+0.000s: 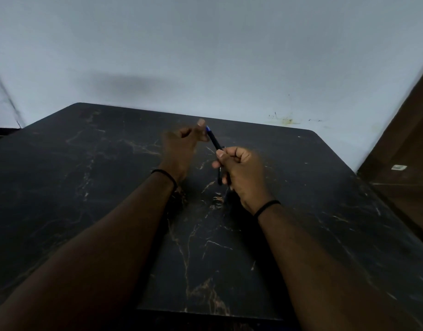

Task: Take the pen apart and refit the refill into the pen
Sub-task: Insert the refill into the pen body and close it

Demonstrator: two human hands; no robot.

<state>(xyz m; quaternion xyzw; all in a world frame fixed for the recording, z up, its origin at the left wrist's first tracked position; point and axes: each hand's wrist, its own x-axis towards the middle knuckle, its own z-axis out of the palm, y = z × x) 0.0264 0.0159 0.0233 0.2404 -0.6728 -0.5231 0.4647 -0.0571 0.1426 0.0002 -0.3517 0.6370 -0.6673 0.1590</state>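
A dark pen (215, 142) with a blue far end is held slanting above the black marbled table (110, 187). My right hand (241, 173) grips the pen's near half in a fist, thumb on top, and a dark piece sticks out below the fist. My left hand (184, 144) is blurred; its fingers are curled and its thumb tip touches the pen's blue far end. I cannot tell whether it pinches that end or only touches it. Most of the pen's lower part is hidden inside my right fist.
The table runs to a pale wall (205, 56) at the back. A brown wooden door or panel (406, 151) stands at the right edge. Both wrists wear thin black bands.
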